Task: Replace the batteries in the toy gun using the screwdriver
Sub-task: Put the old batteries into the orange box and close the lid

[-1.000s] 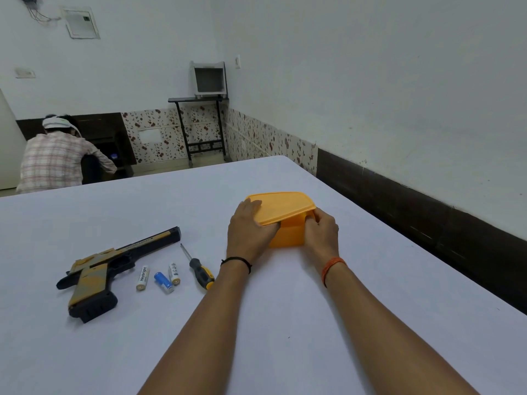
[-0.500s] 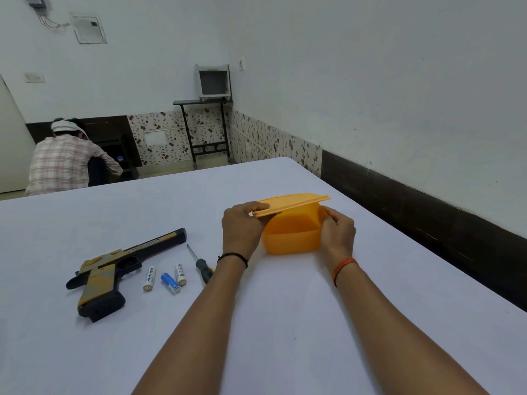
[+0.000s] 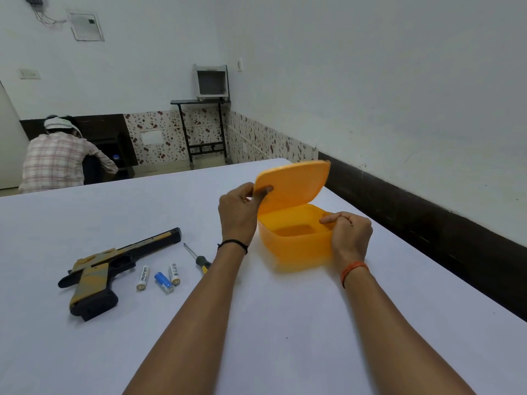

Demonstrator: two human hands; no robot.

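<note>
toy gun (image 3: 107, 273): lying flat on the white table (image 3: 256, 352), near left, black and tan, barrel pointing far-right. Nobody's touching it.
batteries: three loose ones just right of the gun. A white battery (image 3: 143, 277), a blue battery (image 3: 164, 282), then a second white battery (image 3: 174, 273).
screwdriver (image 3: 197, 258): on the table just right of the batteries, tip pointing away, handle partly hidden behind the left forearm.
right hand (image 3: 349, 238): fingers curled over the near right rim of the orange box (image 3: 296, 240), gripping it.
left hand (image 3: 239, 215): pinching the left edge of the orange lid (image 3: 293, 182), thumb on the underside; the other fingers are hidden behind the lid.
lid: tilted up, with its far right side down at the box.
box inside: looks hollow, can't spot anything in it.
far left: a person in a checked shirt (image 3: 57, 163), back turned.
far wall: a black stand (image 3: 201, 126) with a grey and white box on top.
</note>
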